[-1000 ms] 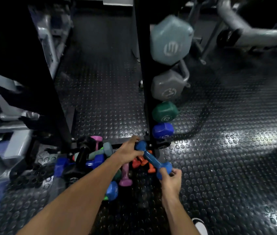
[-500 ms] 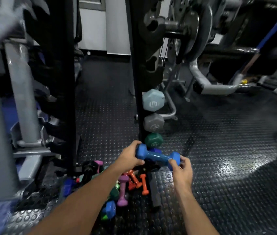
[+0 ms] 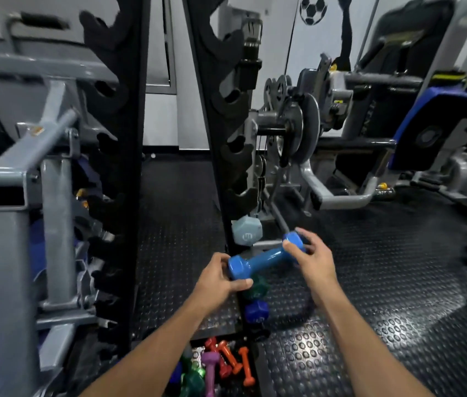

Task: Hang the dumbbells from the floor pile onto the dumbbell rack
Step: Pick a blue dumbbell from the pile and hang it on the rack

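Head view: blue dumbbell (image 3: 265,260) held in the air in front of the dumbbell rack (image 3: 223,133), tilted, right end higher. Left hand (image 3: 216,279) grips its lower left head, right hand (image 3: 313,257) pinches the upper right head. Floor pile (image 3: 220,365) lies below.

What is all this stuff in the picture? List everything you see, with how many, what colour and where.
blue dumbbell: one, bright blue, held in the air in front of the rack
dumbbell rack: two black uprights with hooks, centre
hung dumbbells: pale grey-blue, green, dark blue, low on the right upright
floor pile: several small dumbbells, orange, purple, green, bottom centre
weight plates: a few, grey, on a machine to the right
floor: black studded rubber
left hand: grips the dumbbell's near head
right hand: holds the far head
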Demonstrator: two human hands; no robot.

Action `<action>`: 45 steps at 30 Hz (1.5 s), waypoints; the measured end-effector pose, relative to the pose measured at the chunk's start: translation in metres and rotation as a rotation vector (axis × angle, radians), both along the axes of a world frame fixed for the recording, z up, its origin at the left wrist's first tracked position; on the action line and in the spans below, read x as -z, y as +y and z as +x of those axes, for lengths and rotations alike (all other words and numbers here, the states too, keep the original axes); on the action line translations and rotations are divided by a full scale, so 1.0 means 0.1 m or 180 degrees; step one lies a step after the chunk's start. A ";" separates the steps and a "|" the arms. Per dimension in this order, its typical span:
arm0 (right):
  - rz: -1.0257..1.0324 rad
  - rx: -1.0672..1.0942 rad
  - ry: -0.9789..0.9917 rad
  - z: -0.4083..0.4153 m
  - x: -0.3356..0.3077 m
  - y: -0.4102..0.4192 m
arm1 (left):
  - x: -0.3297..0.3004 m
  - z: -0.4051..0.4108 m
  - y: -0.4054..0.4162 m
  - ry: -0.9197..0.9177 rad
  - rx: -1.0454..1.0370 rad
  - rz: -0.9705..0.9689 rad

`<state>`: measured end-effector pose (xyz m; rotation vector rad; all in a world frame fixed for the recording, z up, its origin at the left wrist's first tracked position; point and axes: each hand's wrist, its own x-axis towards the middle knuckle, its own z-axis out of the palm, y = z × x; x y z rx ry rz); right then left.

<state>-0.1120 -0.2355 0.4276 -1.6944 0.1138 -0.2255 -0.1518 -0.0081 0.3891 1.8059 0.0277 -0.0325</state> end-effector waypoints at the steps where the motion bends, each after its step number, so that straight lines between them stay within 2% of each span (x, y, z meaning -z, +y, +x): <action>1: -0.0075 0.0029 -0.0014 0.08 -0.15 0.01 | -0.10 0.04 -0.01 -0.0066 -0.0053 -0.0021; 4: -0.0093 0.0030 -0.0190 0.31 -0.58 0.07 | -0.42 0.13 -0.04 -0.0223 -0.0161 -0.0034; 9: 0.0388 -0.0131 -0.0135 0.81 -1.13 0.19 | -0.96 0.31 -0.18 -0.0207 -0.0560 -0.0376; 13: 0.0330 -0.0191 -0.0051 1.20 -1.18 0.27 | -1.12 0.51 -0.31 -0.0143 -0.0739 -0.0372; 21: 0.0292 -0.0379 -0.0300 1.76 -1.27 0.56 | -1.13 0.86 -0.38 0.0017 -0.0921 -0.1102; 33: 0.0253 -0.0724 -0.0243 2.11 -1.33 0.90 | -1.22 1.11 -0.43 0.0041 -0.1533 -0.1052; 38: 0.0253 -0.1099 -0.0251 2.17 -1.28 0.92 | -1.25 1.13 -0.40 0.0092 -0.1600 -0.1198; 41: 0.0154 -0.1152 -0.0243 2.17 -1.27 0.90 | -1.26 1.12 -0.38 0.0109 -0.1608 -0.0953; 45: 0.0053 -0.1151 -0.0272 2.18 -1.29 0.95 | -1.21 1.11 -0.37 -0.0166 -0.1617 0.0234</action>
